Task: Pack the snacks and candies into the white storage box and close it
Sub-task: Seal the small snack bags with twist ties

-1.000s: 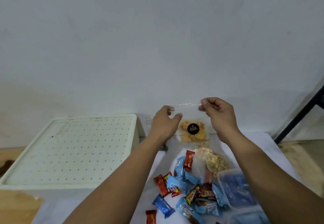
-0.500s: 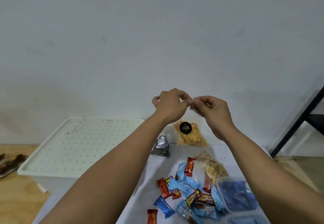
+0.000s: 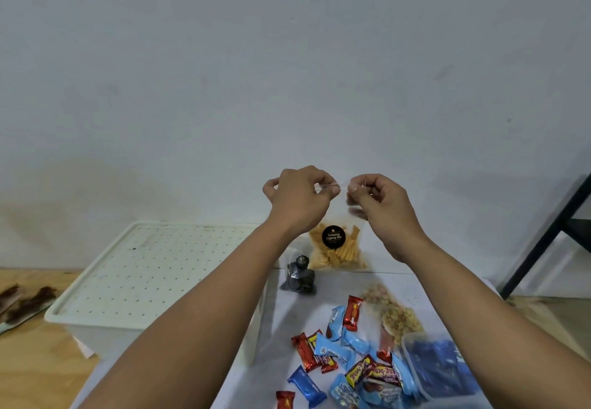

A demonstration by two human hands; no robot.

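Left hand (image 3: 299,197) and right hand (image 3: 379,199) pinching top of clear snack bag (image 3: 335,248), lidded white storage box (image 3: 140,274), scattered candies (image 3: 348,360)

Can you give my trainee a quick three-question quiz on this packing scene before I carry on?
1. True or false: the white storage box has its perforated lid on.
2. What do the left hand and right hand pinch between them? A) a blue candy bar B) the top edge of the clear snack bag with the black round sticker C) the silver foil pouch
3. Fill in: the clear plastic container holding blue packets sits on the person's ____ side of the candy pile.

Key: 1 true; 2 B; 3 right.
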